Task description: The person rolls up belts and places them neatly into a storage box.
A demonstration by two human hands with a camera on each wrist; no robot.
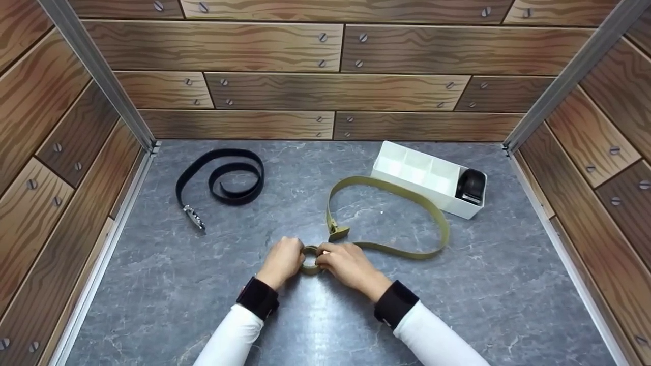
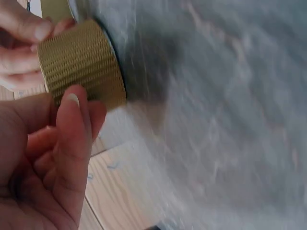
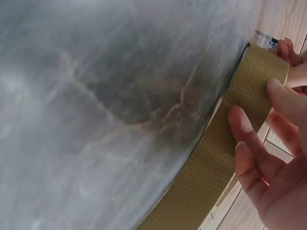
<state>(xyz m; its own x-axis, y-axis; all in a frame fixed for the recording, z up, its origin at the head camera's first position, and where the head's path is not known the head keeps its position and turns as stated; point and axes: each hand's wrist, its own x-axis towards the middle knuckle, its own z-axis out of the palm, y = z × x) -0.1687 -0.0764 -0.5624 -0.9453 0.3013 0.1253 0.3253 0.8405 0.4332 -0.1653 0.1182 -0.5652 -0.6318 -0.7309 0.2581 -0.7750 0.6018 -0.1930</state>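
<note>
Olive belt gripped at its coiled end. The belt [image 1: 445,234] is laid on the grey tabletop [image 1: 152,284], its strap standing on edge, with a small coil [image 1: 310,271] set between the 2 hands. The coil's left side is pinched by the left hand [image 1: 285,259]; its right side, where the strap leaves, is pinched by the right hand [image 1: 351,262].

The governing relation is that of coil to loose strap: the loose length is carried rightward from the coil past the right hand, swept round in a wide bend, and returned to the buckle [image 1: 338,233]. The buckle is thus placed just beyond the right hand, which is the nearer of the 2.

On the far side, room is limited by the white tray [image 1: 417,175], whose near wall is approached closely by the bend; contact cannot be judged. A black roll [image 1: 472,185] is held in its right end compartment. A black belt [image 1: 254,198] is found well apart, at far left. Wider room is offered nearer the person, between the forearms.
</note>
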